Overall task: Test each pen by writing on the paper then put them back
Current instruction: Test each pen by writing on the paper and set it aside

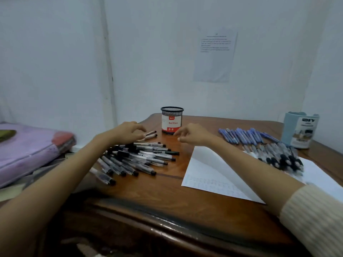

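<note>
1. L hand (128,131): fingers pinch two pens (151,134), just left of mesh pen cup (172,120).
2. R hand (193,135): fingers loosely curled, empty, near cup.
3. Paper (207,169) on counter (163,190), right of pen pile (137,156).

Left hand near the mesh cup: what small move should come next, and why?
Probably have the left hand lift one of the two pens at its fingertips and carry it to the paper: the right hand holds nothing, and writing comes first.
</note>
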Demonstrator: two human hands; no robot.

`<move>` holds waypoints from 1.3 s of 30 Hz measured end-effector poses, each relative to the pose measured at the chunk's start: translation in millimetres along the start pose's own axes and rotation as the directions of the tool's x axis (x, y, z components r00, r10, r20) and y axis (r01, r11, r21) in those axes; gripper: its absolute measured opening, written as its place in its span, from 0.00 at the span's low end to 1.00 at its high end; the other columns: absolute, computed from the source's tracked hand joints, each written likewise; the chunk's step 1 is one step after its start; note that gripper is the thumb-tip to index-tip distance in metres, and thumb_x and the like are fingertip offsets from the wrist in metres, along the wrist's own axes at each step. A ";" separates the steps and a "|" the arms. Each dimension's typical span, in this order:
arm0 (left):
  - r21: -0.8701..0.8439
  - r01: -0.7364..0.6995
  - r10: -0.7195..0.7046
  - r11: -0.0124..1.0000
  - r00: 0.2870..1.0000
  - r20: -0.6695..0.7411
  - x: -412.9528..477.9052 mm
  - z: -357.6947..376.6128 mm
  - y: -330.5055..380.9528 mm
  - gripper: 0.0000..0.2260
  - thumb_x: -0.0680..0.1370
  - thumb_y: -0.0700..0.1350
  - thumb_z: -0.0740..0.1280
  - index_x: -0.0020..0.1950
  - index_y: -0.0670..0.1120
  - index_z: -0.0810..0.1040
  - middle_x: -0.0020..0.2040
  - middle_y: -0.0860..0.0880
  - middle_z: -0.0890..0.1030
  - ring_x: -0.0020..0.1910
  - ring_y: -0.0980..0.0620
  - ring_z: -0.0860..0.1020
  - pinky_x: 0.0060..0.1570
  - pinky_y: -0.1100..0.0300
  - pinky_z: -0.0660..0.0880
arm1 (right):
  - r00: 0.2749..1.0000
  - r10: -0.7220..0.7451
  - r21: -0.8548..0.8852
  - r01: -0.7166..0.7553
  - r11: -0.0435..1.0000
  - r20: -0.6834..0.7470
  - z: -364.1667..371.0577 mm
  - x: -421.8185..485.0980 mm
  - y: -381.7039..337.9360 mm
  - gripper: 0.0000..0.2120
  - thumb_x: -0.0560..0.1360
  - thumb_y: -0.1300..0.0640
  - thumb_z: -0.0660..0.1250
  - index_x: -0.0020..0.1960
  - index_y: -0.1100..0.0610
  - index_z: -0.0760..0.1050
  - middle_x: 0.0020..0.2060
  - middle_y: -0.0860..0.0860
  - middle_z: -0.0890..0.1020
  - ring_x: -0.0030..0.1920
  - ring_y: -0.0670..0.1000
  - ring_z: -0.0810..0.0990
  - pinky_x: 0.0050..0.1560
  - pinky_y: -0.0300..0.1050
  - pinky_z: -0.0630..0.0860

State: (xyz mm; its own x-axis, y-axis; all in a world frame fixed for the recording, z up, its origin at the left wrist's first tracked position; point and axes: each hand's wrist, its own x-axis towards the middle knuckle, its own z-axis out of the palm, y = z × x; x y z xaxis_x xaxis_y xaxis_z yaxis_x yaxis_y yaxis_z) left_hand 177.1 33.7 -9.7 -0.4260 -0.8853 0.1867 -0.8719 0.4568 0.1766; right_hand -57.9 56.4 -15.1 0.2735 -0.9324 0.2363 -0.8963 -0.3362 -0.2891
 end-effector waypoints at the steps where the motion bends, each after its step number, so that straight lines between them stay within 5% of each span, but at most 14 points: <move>1: 0.002 0.035 -0.035 0.999 0.999 0.008 -2.5 1.6 -8.8 0.19 0.78 0.54 0.60 0.65 0.46 0.72 0.64 0.42 0.73 0.62 0.45 0.71 0.60 0.58 0.65 | 1.000 -0.022 0.030 0.021 0.999 0.017 6.0 10.1 -8.7 0.14 0.76 0.57 0.64 0.62 0.53 0.77 0.56 0.52 0.80 0.56 0.50 0.76 0.51 0.37 0.68; 7: -0.088 0.127 -0.125 0.988 0.992 0.028 -9.7 11.5 -32.9 0.17 0.80 0.49 0.59 0.67 0.44 0.70 0.66 0.44 0.73 0.64 0.47 0.71 0.59 0.62 0.64 | 0.983 -0.126 0.160 0.104 0.982 0.135 31.6 47.4 -43.1 0.13 0.77 0.57 0.64 0.61 0.56 0.77 0.45 0.49 0.77 0.44 0.45 0.72 0.36 0.31 0.63; 13: -0.084 0.135 -0.132 0.987 0.990 0.047 -7.4 12.8 -39.1 0.18 0.80 0.51 0.58 0.67 0.45 0.71 0.65 0.45 0.74 0.63 0.47 0.72 0.61 0.59 0.66 | 0.979 -0.082 0.241 0.035 0.970 0.186 37.9 58.5 -38.5 0.11 0.76 0.57 0.66 0.56 0.60 0.79 0.54 0.55 0.79 0.51 0.48 0.73 0.48 0.37 0.68; 17: -0.124 0.121 -0.122 0.985 0.993 0.001 -10.5 12.5 -38.6 0.18 0.80 0.51 0.58 0.68 0.44 0.69 0.65 0.44 0.73 0.63 0.47 0.71 0.61 0.59 0.66 | 0.987 -0.056 0.424 -0.014 0.905 0.151 33.3 53.5 -33.0 0.06 0.75 0.60 0.67 0.52 0.59 0.77 0.48 0.54 0.78 0.44 0.46 0.75 0.39 0.34 0.72; 20: -0.168 0.091 -0.101 0.982 0.993 -0.055 -13.1 10.6 -33.8 0.18 0.80 0.50 0.58 0.69 0.44 0.68 0.65 0.44 0.73 0.63 0.48 0.72 0.60 0.59 0.66 | 0.996 0.013 0.607 -0.065 0.792 0.091 20.1 44.2 -24.4 0.04 0.74 0.62 0.68 0.46 0.55 0.74 0.42 0.53 0.80 0.39 0.46 0.77 0.33 0.36 0.74; 24: -0.186 0.010 -0.030 0.983 0.994 -0.109 -13.8 5.3 -15.7 0.17 0.80 0.48 0.59 0.68 0.45 0.69 0.65 0.44 0.73 0.63 0.49 0.72 0.59 0.59 0.66 | 0.981 0.188 0.846 -0.144 0.513 0.052 -3.6 14.8 -14.0 0.06 0.76 0.63 0.63 0.51 0.60 0.76 0.37 0.52 0.78 0.34 0.46 0.75 0.31 0.37 0.76; 28: -0.164 -0.094 0.080 0.982 0.993 -0.090 -11.1 0.1 26.2 0.17 0.80 0.47 0.59 0.68 0.45 0.69 0.67 0.46 0.72 0.64 0.50 0.70 0.59 0.62 0.64 | 0.925 0.379 0.959 -0.076 0.271 -0.034 -29.1 -17.6 15.8 0.11 0.78 0.59 0.59 0.42 0.60 0.77 0.31 0.51 0.71 0.30 0.47 0.70 0.24 0.34 0.71; 33: -0.078 -0.260 0.265 0.962 0.963 0.051 -4.1 10.6 93.0 0.17 0.81 0.48 0.57 0.68 0.43 0.70 0.65 0.47 0.72 0.64 0.50 0.69 0.57 0.63 0.64 | 0.870 0.489 0.915 -0.147 0.376 -0.061 -46.8 -74.4 62.9 0.18 0.81 0.47 0.54 0.39 0.58 0.68 0.25 0.51 0.81 0.20 0.45 0.70 0.16 0.32 0.60; 36: -0.091 -0.308 0.319 0.947 0.933 0.166 3.7 28.8 127.7 0.19 0.81 0.52 0.55 0.66 0.43 0.70 0.65 0.46 0.71 0.64 0.48 0.69 0.60 0.60 0.64 | 0.874 0.485 0.872 -0.203 0.445 -0.044 -50.1 -107.5 80.3 0.14 0.81 0.48 0.53 0.50 0.59 0.67 0.28 0.55 0.78 0.16 0.42 0.65 0.15 0.31 0.58; 39: -0.100 -0.350 0.363 0.932 0.901 0.237 11.4 48.2 146.8 0.23 0.80 0.56 0.53 0.73 0.49 0.61 0.73 0.50 0.62 0.71 0.51 0.62 0.67 0.59 0.57 | 0.912 0.405 0.890 -0.237 0.389 0.067 -57.0 -127.3 83.0 0.06 0.81 0.56 0.55 0.55 0.58 0.64 0.35 0.58 0.75 0.20 0.43 0.66 0.16 0.32 0.60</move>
State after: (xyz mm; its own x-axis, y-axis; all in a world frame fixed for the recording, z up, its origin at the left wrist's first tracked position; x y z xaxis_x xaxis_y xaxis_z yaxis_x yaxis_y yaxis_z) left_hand 32.6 86.4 -28.2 -0.7579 -0.6523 0.0035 -0.6392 0.7437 0.1959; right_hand -186.9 154.8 -16.3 -0.0900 -0.9953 0.0369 -0.1027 -0.0276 -0.9943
